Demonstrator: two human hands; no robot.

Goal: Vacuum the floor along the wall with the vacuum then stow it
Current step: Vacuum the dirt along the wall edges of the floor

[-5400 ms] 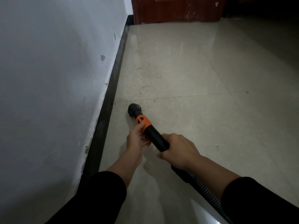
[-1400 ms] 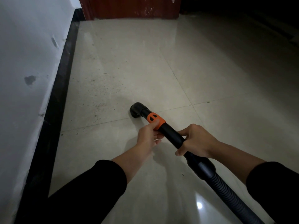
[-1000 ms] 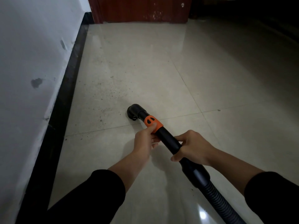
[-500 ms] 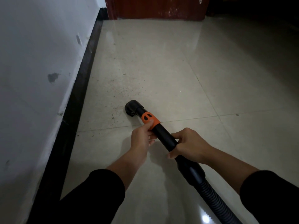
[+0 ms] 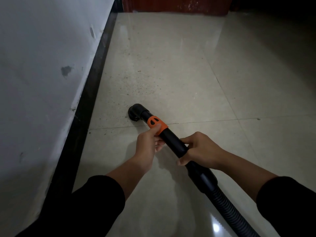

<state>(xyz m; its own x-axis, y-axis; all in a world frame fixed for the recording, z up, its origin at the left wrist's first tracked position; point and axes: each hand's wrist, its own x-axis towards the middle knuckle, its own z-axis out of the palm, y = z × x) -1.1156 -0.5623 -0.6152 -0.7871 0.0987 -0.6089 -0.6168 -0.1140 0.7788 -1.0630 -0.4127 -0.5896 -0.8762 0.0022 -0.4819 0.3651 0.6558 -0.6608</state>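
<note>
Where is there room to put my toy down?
Bare tile lies right of the vacuum wand, up to the red door. Crowded: the dusty strip along the black baseboard ahead of the nozzle, and around the left hand and right hand gripping the wand.

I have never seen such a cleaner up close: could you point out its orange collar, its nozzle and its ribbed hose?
orange collar (image 5: 161,124), head view: on its upper face.
nozzle (image 5: 136,110), head view: on the black elbow's top.
ribbed hose (image 5: 228,209), head view: on its ridged middle stretch.
</note>
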